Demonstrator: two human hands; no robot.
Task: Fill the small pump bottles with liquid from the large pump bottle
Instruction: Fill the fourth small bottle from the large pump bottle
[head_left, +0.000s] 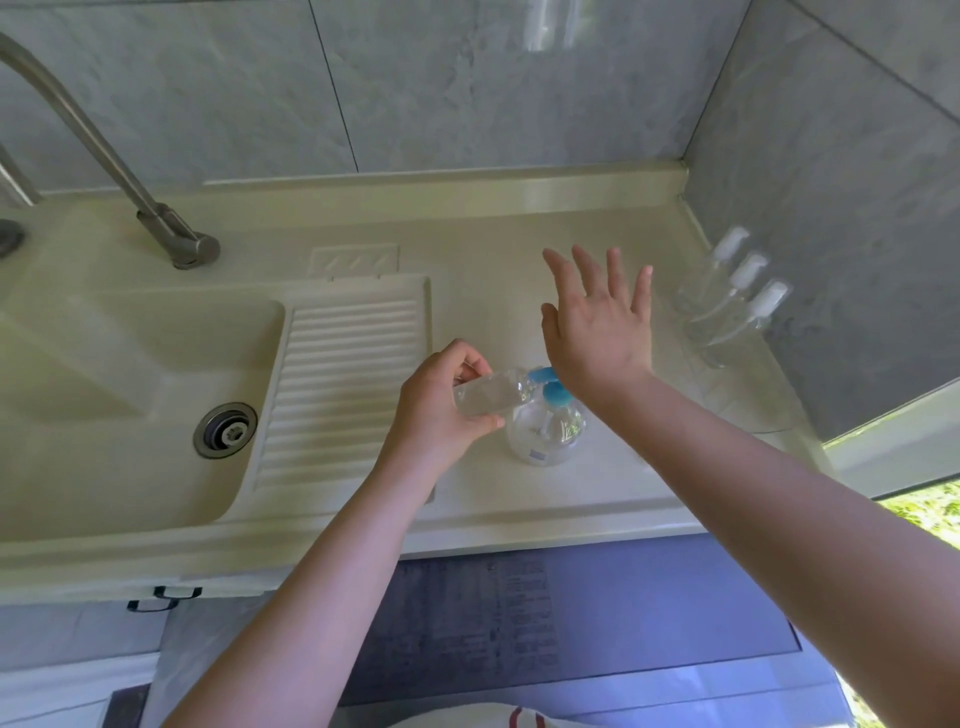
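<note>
Grey marbled wall tiles are meeting at a corner behind a cream moulded countertop (467, 223), which is carrying a sink basin (130, 364) with a metal drain (225, 429), a ribbed draining board (343, 389) and a steel faucet (104, 145) leaning in from the upper left.

On the counter just right of the draining board, the large pump bottle (548, 431) is standing upright, clear-bodied with a blue pump head (550, 387) on top.

The left hand (441, 410) is gripping a small clear bottle (491, 395), fingers curled round its base and thumb wrapping the near side. This bottle is lying almost horizontal, its long axis running left to right and rising slightly, with its open neck pointing right and sitting at the blue pump's spout.

The right hand (597, 322) is hovering above the pump head, palm facing down, fingers straight and spread apart, holding nothing; whether the heel of the hand is touching the pump cannot be told.

Three more small pump bottles (732, 301) with white tops are standing in a row against the right wall, well apart from the hands.
</note>
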